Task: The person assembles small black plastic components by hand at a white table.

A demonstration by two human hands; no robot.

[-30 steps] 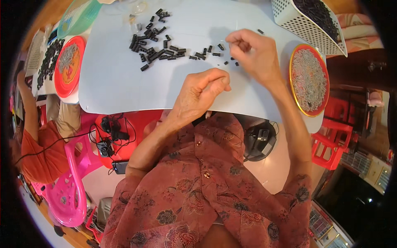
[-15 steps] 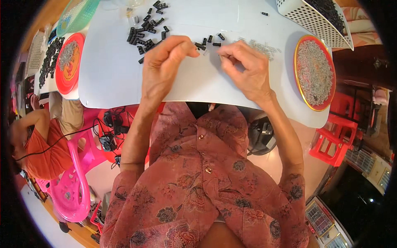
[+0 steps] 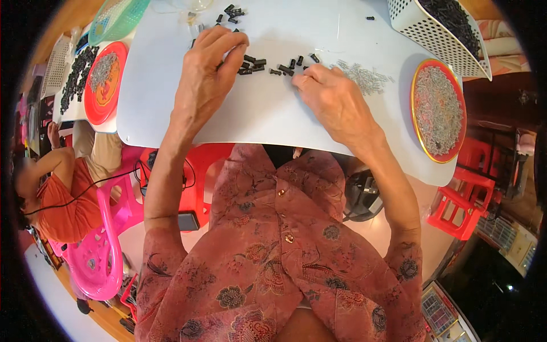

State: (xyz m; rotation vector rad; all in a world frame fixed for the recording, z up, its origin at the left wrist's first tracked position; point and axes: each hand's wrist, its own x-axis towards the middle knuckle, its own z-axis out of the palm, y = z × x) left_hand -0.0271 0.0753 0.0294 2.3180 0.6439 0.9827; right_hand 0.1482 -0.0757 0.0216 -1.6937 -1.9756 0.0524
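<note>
Seen from above, a person in a floral pink shirt [image 3: 273, 256] works with both hands on a white table [image 3: 268, 114]. Two red plates stand on it: one at the far left [image 3: 105, 85], heaped with grey bits beside a pile of black parts [image 3: 74, 71], and one with a gold rim at the right [image 3: 439, 111], filled with small grey metal pieces. Two baskets sit at the far edge, a green one [image 3: 117, 17] to the left and a white perforated one [image 3: 439, 28] holding dark parts to the right.

The left hand [image 3: 202, 85] lies palm down, fingers held loosely together and curled, their tips resting on the near end of a scatter of small black tubular pieces [image 3: 268, 64]. More than a dozen such pieces show, some in a far cluster just past the knuckles, others in a loose row running right between the two hands. What lies under the left palm cannot be told.

The right hand [image 3: 336, 102] rests just right of that row, thumb and forefinger pressed together at the tip near the last black piece; whether they pinch one cannot be told. Just beyond its knuckles lies a loose heap of grey metal bits [image 3: 364, 77].

At the far left another person in orange [image 3: 57, 194] sits by a pink plastic chair [image 3: 97, 251]; red stools [image 3: 456, 199] stand right.
</note>
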